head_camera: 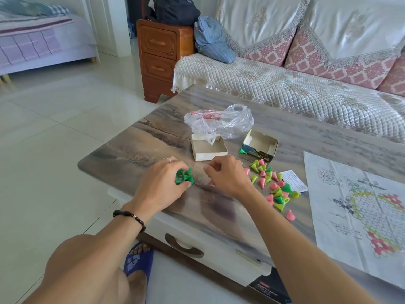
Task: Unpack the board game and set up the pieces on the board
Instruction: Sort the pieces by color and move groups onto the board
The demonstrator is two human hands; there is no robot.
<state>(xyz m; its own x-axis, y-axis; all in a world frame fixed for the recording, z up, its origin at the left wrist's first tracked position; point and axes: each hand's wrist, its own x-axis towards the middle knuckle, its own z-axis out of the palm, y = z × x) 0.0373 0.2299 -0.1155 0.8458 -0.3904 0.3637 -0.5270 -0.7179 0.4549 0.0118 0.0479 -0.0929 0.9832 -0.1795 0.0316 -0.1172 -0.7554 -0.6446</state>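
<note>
My left hand (161, 184) grips a small bunch of dark green cone pieces (184, 177) against the table near its left front corner. My right hand (226, 174) hovers just beside it with fingers curled; I cannot tell whether it holds anything. A loose pile of pink, yellow-green and green cone pieces (270, 184) lies to the right of that hand. The paper game board (359, 207), printed with a hexagon star pattern, is spread flat at the right. The two open halves of the game box, white tray (208, 148) and printed lid (259, 145), sit behind the hands.
A crumpled clear plastic bag (221, 120) lies behind the box halves, and a folded paper slip (293, 179) sits beside the pile. The marble-look coffee table (153, 137) has a drawer at its front. A sofa (285, 88) stands behind; a wooden nightstand (162, 55) is at back left.
</note>
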